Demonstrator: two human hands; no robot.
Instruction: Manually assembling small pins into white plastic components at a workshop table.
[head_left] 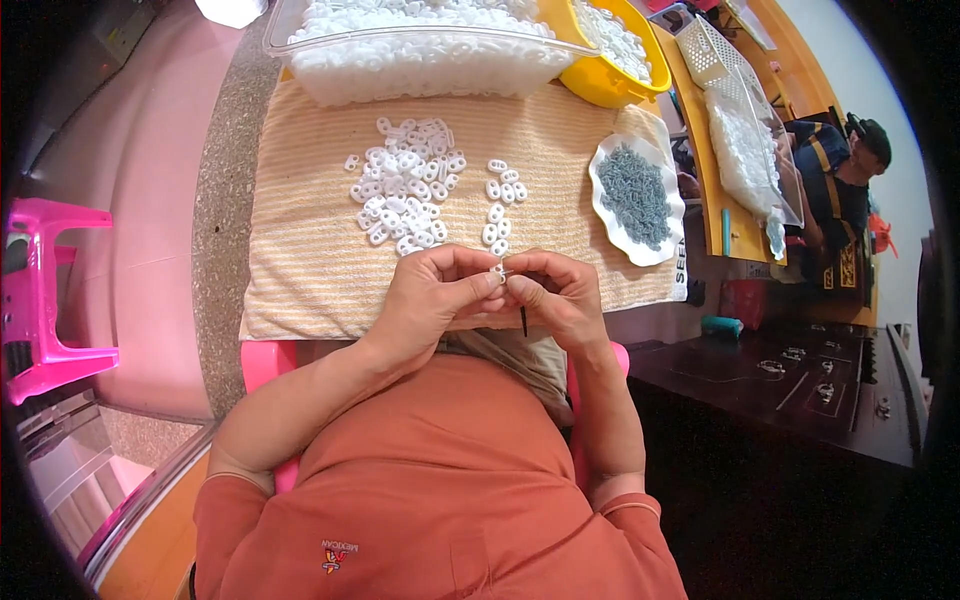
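My left hand (440,295) and my right hand (556,297) meet at the near edge of a striped towel. Both have their fingertips pinched on a small white oval plastic piece (499,273), mostly hidden by the fingers. A thin dark stick (524,320) points down beneath my right hand; which fingers grip it is hidden. Just beyond the fingertips, several white two-holed oval pieces (494,215) lie in a loose line. To their left spreads a pile of the same pieces (405,190). A scalloped white dish (609,219) of tiny grey parts (638,197) stands at the right.
Along the far side of the towel (300,210) stand a clear bin (430,75) of white pieces and a yellow basin (602,88). A pink stool (55,300) is off to the left. Another person (845,175) sits at the right beside a wooden table (745,238).
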